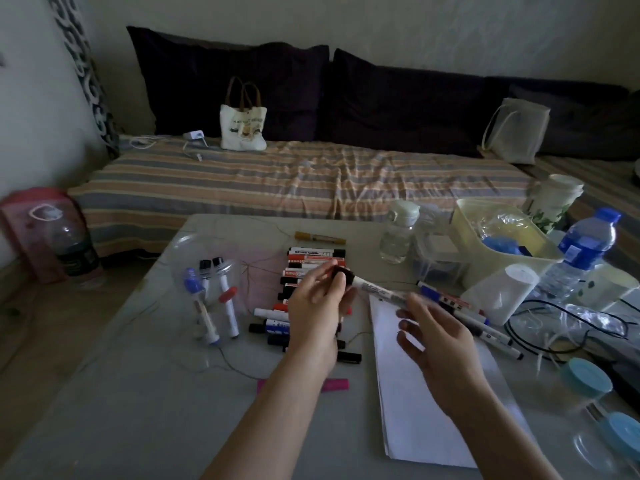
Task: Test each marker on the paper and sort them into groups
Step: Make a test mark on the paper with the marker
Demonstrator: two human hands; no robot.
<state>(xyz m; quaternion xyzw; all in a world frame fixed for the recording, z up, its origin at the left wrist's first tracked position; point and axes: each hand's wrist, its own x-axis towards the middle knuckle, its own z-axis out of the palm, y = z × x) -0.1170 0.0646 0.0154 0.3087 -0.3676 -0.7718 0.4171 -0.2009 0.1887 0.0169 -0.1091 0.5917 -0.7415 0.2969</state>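
Note:
My left hand [320,303] pinches the black cap end of a white marker [375,289] held above the table. My right hand [436,327] holds the marker's other end, fingers blurred, over the white paper stack [426,393]. A row of red, black and blue markers [311,261] lies behind and under my left hand. Three markers [214,299] lie inside a clear plastic bowl at the left. More thin markers [464,310] lie to the right of the paper. A yellow marker [320,237] lies at the far table edge; a pink marker [336,384] pokes out under my left forearm.
A cream basket [495,237], water bottles [581,251], a white cup [502,292], black cables [561,327] and blue-lidded jars [585,379] crowd the table's right side. A striped mattress with dark cushions and a tote bag [244,123] lies behind.

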